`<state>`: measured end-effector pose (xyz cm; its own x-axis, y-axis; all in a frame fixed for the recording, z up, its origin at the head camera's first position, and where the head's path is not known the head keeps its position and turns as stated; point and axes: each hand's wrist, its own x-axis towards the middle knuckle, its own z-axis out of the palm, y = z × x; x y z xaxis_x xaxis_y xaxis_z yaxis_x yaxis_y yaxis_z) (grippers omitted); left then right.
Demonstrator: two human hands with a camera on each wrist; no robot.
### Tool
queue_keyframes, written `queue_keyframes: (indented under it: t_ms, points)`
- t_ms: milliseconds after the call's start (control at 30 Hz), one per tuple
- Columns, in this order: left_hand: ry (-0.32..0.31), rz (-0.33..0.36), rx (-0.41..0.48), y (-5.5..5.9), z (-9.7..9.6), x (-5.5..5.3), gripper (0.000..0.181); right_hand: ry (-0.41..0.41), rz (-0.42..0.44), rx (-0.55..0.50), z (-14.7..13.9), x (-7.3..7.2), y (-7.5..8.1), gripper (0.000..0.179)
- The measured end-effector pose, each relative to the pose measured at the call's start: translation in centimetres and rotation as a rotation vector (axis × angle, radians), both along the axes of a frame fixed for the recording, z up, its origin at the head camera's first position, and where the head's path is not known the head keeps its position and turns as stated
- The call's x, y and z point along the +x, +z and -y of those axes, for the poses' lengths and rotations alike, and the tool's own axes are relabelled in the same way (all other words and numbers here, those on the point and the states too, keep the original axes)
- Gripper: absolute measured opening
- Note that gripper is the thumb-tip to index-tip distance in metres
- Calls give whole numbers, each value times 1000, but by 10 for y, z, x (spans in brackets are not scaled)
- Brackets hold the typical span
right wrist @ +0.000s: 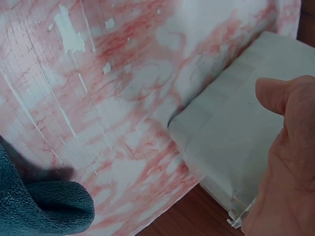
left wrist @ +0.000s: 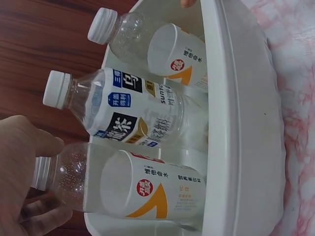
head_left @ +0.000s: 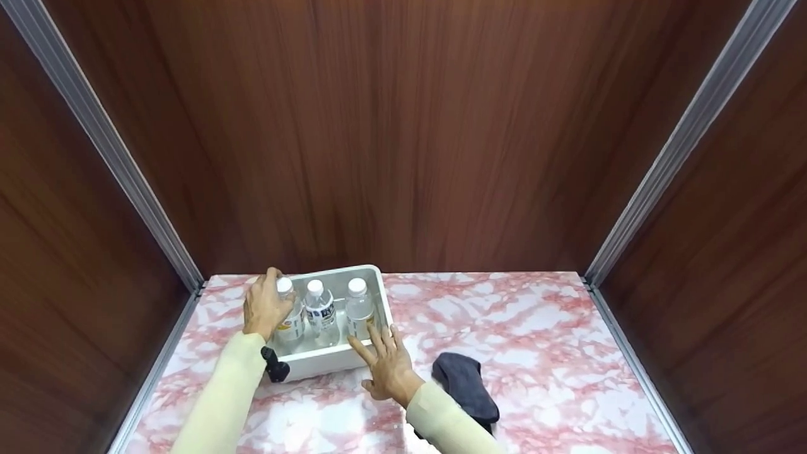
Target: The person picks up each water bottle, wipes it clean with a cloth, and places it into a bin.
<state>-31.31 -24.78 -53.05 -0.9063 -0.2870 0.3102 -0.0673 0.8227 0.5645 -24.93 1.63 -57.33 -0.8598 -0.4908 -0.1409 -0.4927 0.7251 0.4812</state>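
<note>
In the head view, a light grey plastic bin (head_left: 328, 361) holds three clear bottles with white caps. My left hand (head_left: 265, 306) is at the left bottle (head_left: 291, 328), thumb and fingers curled round its cap and neck. An orange-marked label shows on that bottle (left wrist: 162, 189) in the left wrist view. The middle bottle (left wrist: 133, 108) has a blue and white label; the right bottle (head_left: 359, 309) stands apart near the bin's right wall. My right hand (head_left: 388, 366) lies with spread, straight fingers at the bin's front right rim, holding nothing.
A dark folded cloth (head_left: 466, 388) lies right of the bin, beside my right forearm. The tabletop (head_left: 504, 315) has a red and white marbled pattern. Brown wood-grain panels (head_left: 403, 139) rise behind and at both sides, with metal rails (head_left: 681, 145) along the corners.
</note>
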Motion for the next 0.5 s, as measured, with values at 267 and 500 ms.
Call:
queue_keyframes:
  t_ms: [267,500]
  points:
    - [-3,42,21,-10,5,-1,44,-7,4,9,0,-2,-2,90]
    - [-6,54,33,-17,7,0,43,-9,2,9,0,-1,-2,94]
